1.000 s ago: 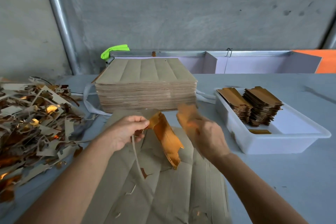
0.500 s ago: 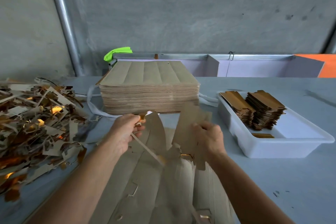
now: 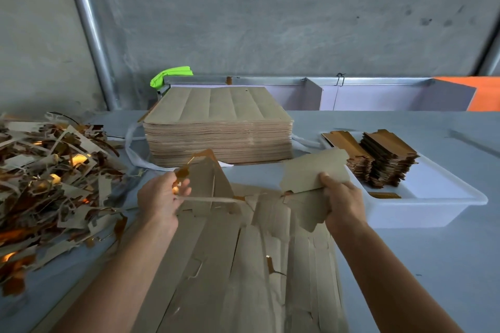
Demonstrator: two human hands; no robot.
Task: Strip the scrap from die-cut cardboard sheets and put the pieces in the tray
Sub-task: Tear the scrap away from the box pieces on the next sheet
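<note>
1. Sheet (image 3: 243, 265) lies flat on the bench (image 3: 433, 265), in front of the stack (image 3: 219, 130), partly torn.
2. Left hand (image 3: 159, 197) grips a thin scrap strip (image 3: 211, 199) and a raised flap at the sheet's far left.
3. Right hand (image 3: 341, 199) clasps a cut piece (image 3: 313, 170), lifted above the sheet's far right.
4. Tray (image 3: 422, 208) sits right of the sheet, holding two piles of pieces (image 3: 378, 157).
5. Scrap heap (image 3: 48, 184) lies left of the sheet.
</note>
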